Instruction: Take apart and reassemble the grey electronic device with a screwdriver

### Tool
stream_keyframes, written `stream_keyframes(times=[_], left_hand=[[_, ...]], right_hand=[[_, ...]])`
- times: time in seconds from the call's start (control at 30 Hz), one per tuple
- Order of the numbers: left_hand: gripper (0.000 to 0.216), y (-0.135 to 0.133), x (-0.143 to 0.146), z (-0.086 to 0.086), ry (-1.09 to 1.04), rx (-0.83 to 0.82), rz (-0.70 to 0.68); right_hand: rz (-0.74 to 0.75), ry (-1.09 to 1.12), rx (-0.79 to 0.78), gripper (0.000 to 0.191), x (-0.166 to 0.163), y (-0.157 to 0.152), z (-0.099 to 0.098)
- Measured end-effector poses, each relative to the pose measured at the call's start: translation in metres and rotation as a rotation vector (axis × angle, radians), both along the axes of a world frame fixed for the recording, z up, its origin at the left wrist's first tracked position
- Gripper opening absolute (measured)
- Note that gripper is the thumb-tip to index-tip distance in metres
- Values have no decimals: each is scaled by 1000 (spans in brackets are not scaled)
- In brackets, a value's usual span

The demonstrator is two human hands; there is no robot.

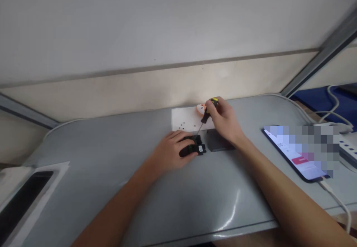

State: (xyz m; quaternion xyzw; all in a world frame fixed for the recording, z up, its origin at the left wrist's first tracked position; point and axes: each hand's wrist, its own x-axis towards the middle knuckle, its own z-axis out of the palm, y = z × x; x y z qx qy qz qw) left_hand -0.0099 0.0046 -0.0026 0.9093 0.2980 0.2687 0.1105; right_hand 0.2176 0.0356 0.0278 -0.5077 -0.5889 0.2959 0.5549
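Black device (200,149) held by L hand (175,151); R hand (225,118) grips tilted screwdriver (206,115), tip near device's far edge. Prob. best: shaft upright, firm push, L hand steady.

"Is our bench (106,150) grey?"

"Grey and glossy; we see a white sheet (178,116) lying near its back edge, a dark flat slab (219,144) before it, and a black device (201,149) just left of the slab."

"And the sides?"

"On our right, a lit phone (288,153); on our left, white paper (61,169) under a dark object (26,196)."
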Motion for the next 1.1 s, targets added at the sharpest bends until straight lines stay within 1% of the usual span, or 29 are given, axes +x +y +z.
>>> stream_keyframes(times=[0.13, 0.2, 0.27, 0.33, 0.43, 0.53, 0.6, 0.67, 0.77, 0.9, 1.1], left_hand=[[17, 0, -1, 1, -17, -18, -14], [15, 0, -1, 2, -40, -30, -3], [15, 0, -2, 3, -86, -40, 28], [21, 2, -2, 3, -164, -46, 79], [29, 5, -4, 1, -288, -64, 202], [22, 8, -4, -3, -351, -72, 329], [19, 8, -4, -4, -348, -50, 366], [21, 8, -3, -5, -316, -30, 347], [17, 8, -2, -6, -295, -15, 295], [10, 9, -1, -7, -345, 6, 272], [6, 10, 0, -8, -390, 51, 253]], right_hand=[[-177, -11, 38, 37, 8, 8, -3], [-225, -54, 60, 36, 11, 9, -5], [-231, -98, 70, 35, 12, 8, -7], [-227, -123, 64, 35, 12, 8, -8], [-217, -124, 40, 34, 12, 8, -10], [-206, -48, 65, 35, 10, 9, -10], [-178, 36, 76, 37, 8, 8, -8], [-136, 122, 57, 39, 4, 6, -5], [-92, 211, 18, 40, -2, 0, 1], [-78, 252, -14, 40, -6, -3, 5], [-52, 293, -25, 40, -7, 0, 2]])
